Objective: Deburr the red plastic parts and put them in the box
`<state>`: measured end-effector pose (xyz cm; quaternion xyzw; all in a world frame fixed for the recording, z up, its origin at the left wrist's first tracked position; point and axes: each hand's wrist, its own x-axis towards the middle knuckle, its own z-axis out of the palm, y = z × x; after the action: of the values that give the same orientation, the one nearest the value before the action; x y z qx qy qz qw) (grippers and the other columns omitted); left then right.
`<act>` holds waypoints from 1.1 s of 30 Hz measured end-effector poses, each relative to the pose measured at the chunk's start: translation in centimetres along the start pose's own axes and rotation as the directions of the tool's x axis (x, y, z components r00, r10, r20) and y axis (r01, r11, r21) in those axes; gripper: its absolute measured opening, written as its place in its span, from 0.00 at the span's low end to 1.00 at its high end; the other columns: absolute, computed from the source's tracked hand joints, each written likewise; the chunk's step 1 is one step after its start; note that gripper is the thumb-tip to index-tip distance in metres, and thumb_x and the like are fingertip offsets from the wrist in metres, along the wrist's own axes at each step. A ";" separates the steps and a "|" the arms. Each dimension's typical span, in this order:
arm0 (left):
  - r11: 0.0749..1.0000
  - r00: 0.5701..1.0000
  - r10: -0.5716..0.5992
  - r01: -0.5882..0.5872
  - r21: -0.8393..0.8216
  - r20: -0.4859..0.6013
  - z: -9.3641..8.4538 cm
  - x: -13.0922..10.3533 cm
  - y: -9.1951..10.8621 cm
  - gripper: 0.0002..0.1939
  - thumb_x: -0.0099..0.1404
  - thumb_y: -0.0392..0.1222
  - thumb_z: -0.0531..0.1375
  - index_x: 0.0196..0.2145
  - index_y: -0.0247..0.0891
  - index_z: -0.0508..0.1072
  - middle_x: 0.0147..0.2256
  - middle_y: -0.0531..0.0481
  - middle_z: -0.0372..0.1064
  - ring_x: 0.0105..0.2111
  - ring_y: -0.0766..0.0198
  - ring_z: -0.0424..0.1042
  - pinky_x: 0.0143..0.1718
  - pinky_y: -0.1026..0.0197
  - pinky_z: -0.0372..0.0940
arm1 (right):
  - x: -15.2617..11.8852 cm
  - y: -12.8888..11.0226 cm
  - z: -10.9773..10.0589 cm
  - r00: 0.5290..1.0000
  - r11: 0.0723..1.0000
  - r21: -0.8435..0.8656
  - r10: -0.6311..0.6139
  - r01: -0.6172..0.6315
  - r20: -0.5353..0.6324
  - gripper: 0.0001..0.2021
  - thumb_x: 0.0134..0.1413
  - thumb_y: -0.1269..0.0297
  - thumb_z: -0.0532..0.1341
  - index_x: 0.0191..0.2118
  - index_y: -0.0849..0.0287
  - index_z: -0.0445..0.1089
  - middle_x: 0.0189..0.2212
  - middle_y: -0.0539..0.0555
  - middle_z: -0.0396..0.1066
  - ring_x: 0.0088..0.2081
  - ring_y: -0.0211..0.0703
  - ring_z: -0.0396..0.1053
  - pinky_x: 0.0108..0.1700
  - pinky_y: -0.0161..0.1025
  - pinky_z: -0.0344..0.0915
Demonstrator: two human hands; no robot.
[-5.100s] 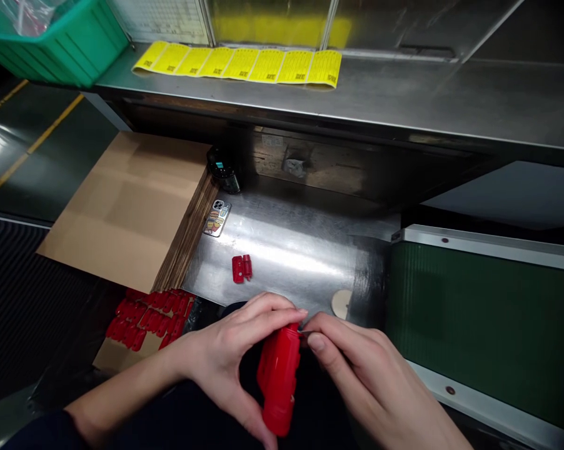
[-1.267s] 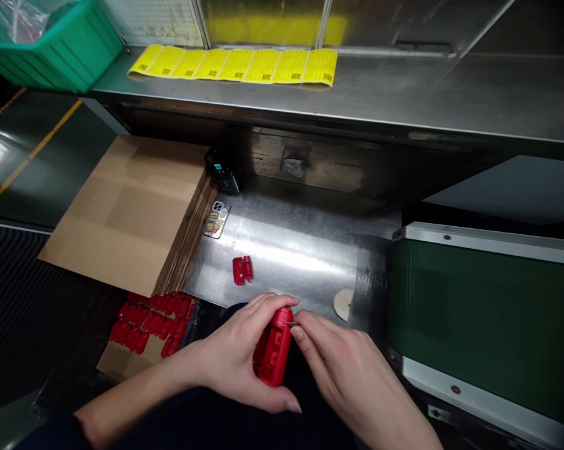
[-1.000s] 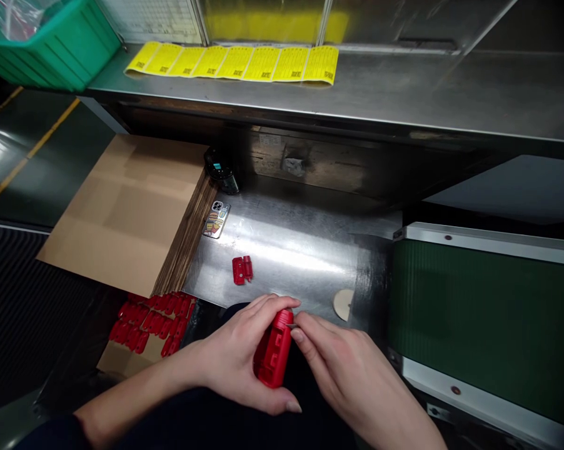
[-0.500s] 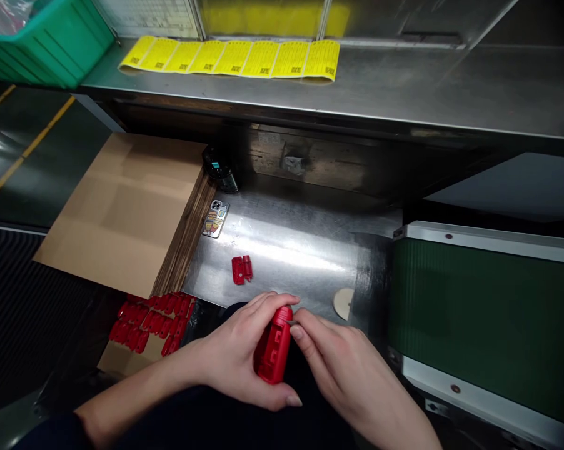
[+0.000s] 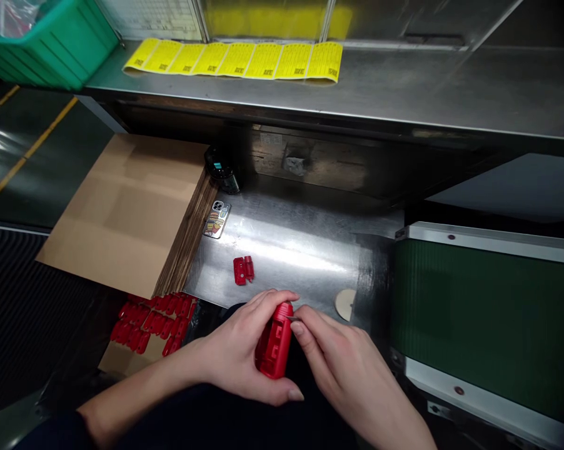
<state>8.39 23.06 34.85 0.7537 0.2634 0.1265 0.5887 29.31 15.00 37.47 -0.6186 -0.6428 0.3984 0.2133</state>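
Note:
My left hand (image 5: 244,353) is wrapped round a red plastic housing (image 5: 278,350), which stands nearly upright over my lap with its slotted side toward the right. Pinched between thumb and forefinger of my right hand (image 5: 341,359) is a small thin blade (image 5: 292,319); its tip touches the housing near the ribbed upper end. Most of the blade and any handle are hidden in my fingers. Beyond my hands, two small red plastic parts (image 5: 243,270) lie side by side on the metal table (image 5: 286,237).
Left stands a stack of cardboard sheets (image 5: 127,206), with several red parts (image 5: 155,322) in a box below. A phone (image 5: 217,220) and a black device (image 5: 222,169) sit beside it. A green conveyor belt (image 5: 488,325) is at right. Yellow labels (image 5: 235,60) and a green bin (image 5: 66,47) occupy the shelf.
The view has shifted slightly. My hands keep the same grip, and the blade stays at the housing's upper edge with only a tiny movement.

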 end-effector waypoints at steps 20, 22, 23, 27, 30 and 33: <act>0.999 0.999 -0.040 0.040 0.005 0.024 -0.1 0.3 -0.2 0.56 0.54 0.59 0.77 0.70 0.37 0.58 0.65 0.30 0.67 0.65 0.36 0.70 0.66 0.39 0.69 | 0.5 0.6 0.1 0.994 0.998 0.034 0.055 -0.059 0.098 0.18 0.82 0.56 0.44 0.37 0.51 0.62 0.30 0.47 0.74 0.25 0.43 0.68 0.27 0.40 0.56; 0.999 0.999 -0.037 0.037 0.009 0.025 -0.1 0.3 -0.3 0.56 0.54 0.59 0.78 0.70 0.37 0.58 0.65 0.30 0.67 0.65 0.36 0.71 0.65 0.39 0.69 | 0.6 0.8 0.1 0.990 0.996 0.044 0.070 -0.076 0.123 0.18 0.82 0.55 0.44 0.38 0.51 0.62 0.30 0.47 0.74 0.26 0.44 0.69 0.28 0.40 0.56; 0.999 0.999 -0.037 0.037 0.008 0.025 -0.1 0.4 -0.4 0.55 0.54 0.59 0.77 0.70 0.36 0.58 0.65 0.30 0.68 0.65 0.36 0.71 0.65 0.40 0.69 | 0.6 0.9 0.2 0.988 0.995 0.049 0.078 -0.085 0.133 0.18 0.82 0.55 0.43 0.39 0.51 0.62 0.31 0.47 0.74 0.26 0.44 0.69 0.29 0.40 0.56; 0.999 0.999 -0.031 0.031 0.007 0.026 -0.1 0.6 -0.6 0.55 0.54 0.59 0.78 0.70 0.36 0.58 0.65 0.29 0.68 0.65 0.37 0.71 0.66 0.41 0.69 | 0.7 1.1 0.1 0.980 0.991 0.071 0.097 -0.111 0.173 0.19 0.82 0.53 0.43 0.40 0.51 0.64 0.33 0.48 0.75 0.29 0.45 0.71 0.32 0.41 0.58; 0.999 0.998 -0.042 0.042 0.005 0.038 -0.1 0.7 -0.6 0.56 0.54 0.58 0.78 0.70 0.36 0.57 0.65 0.30 0.67 0.65 0.37 0.71 0.66 0.41 0.69 | 0.8 1.3 0.0 0.973 0.988 0.088 0.107 -0.127 0.205 0.20 0.82 0.52 0.42 0.40 0.51 0.64 0.33 0.48 0.75 0.30 0.46 0.71 0.34 0.42 0.59; 0.998 0.997 -0.062 0.063 -0.006 0.046 -0.2 0.8 -0.5 0.55 0.54 0.57 0.78 0.69 0.37 0.57 0.65 0.30 0.67 0.65 0.38 0.71 0.66 0.41 0.68 | 0.8 1.4 0.0 0.969 0.985 0.108 0.111 -0.137 0.220 0.20 0.82 0.51 0.42 0.40 0.51 0.64 0.33 0.48 0.75 0.31 0.46 0.71 0.35 0.42 0.59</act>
<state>8.84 23.74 34.29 0.7455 0.2727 0.0916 0.6013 30.09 15.69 36.19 -0.5970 -0.5964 0.5136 0.1553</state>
